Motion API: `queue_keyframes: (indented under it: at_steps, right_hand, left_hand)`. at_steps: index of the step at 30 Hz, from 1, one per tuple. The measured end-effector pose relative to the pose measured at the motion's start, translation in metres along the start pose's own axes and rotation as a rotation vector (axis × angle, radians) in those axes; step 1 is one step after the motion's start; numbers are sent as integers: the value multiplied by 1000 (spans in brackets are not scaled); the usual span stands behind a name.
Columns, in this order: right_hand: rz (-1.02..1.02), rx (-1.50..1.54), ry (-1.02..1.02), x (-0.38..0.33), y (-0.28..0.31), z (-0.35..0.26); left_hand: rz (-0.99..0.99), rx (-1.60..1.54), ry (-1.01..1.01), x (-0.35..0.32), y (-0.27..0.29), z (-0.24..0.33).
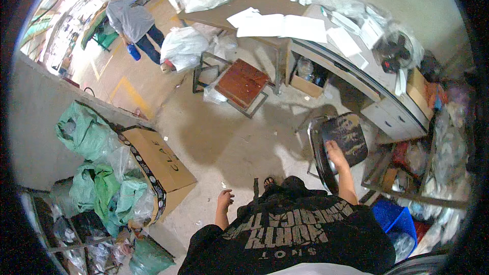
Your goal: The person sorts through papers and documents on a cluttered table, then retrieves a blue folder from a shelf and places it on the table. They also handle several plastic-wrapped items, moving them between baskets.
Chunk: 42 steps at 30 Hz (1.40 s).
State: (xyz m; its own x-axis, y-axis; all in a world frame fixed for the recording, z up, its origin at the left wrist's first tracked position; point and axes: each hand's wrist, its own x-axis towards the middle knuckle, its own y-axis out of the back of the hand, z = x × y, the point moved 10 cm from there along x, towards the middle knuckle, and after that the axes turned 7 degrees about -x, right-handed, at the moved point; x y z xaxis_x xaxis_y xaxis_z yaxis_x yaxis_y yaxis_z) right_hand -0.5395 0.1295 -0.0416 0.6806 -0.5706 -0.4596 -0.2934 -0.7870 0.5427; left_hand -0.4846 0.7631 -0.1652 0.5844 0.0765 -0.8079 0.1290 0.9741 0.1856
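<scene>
My left hand [224, 200] hangs beside my body above the floor, its fingers loosely apart and nothing visible in them. To the right, my right hand [336, 156] grips the top of the backrest of a black chair [349, 140]. The chair's seat is badly worn, with pale patches where the cover has peeled. Its backrest [319, 153] stands on the side nearer to me. Part of the fingers' hold is hidden by the hand itself.
A desk [214, 14] with papers [303, 27] runs along the far right. Ahead stands a brown-topped stool [242, 85]. An open cardboard box [163, 160] and green sacks [84, 130] sit left, a blue bin [392, 219] right. Another person [131, 18] stands far left holding a blue object.
</scene>
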Motion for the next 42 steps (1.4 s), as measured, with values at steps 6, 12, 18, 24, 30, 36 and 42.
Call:
queue_keyframes:
  at_steps: [6,12,18,24,30,36,42]
  right_hand:
    - [30,-263,320,-4,0,-171]
    - [-194,210,772,1,26,-458]
    - [-913,608,1722,-110,35,-692]
    - [-1136,779,2080,-119,27,-768]
    - [-1121,162,1614,30,-93,-736]
    - [-722,-242,1033,264,-174,-639]
    - [-316,-421,562,438,-154,-562]
  left_hand:
    - [-108,107,-140,57,-31,100]
    - [-110,229,-168,112,-62,188]
    - [-84,143,-6,163,-73,225]
    - [-26,112,2,187,-77,236]
    - [1,61,62,186,-73,210]
    - [103,-4,90,216,-41,215]
    - [39,30,-147,254,-29,338]
